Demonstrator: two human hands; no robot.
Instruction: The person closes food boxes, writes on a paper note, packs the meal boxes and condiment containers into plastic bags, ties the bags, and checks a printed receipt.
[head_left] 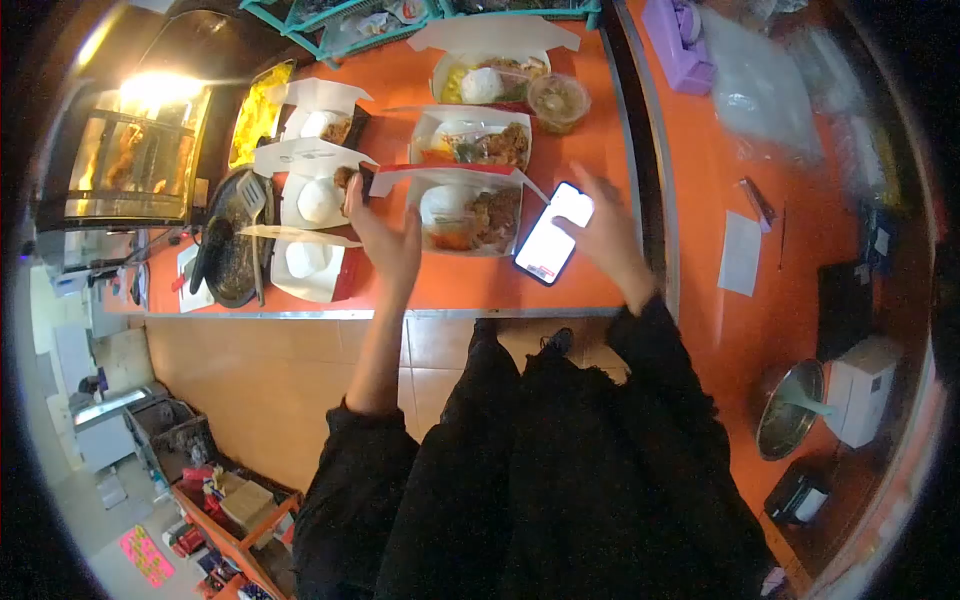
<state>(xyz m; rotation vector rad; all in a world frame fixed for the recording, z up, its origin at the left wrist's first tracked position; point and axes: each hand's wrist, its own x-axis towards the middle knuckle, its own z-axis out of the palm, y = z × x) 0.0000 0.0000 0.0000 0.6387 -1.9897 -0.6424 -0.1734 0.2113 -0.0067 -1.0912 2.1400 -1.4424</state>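
My left hand (388,247) is raised with its thumb and fingers apart, between two rows of open food boxes. Nearest to it are a box with rice and brown food (320,201) on its left and a box with rice, fried pieces and orange-red food (480,215) on its right. My right hand (605,235) is spread at a smartphone (548,243) with a bright white screen; its thumb overlaps the screen and the other fingers stretch past its upper right edge. The phone lies slanted near the counter's front edge, beside the boxes.
More open food boxes (471,138) and a lidded clear tub (558,103) stand farther back on the orange counter (440,295). At left are a dark pan (232,285) with a spatula (252,200) and a lit display case (130,165). A metal bowl (785,440) sits at right.
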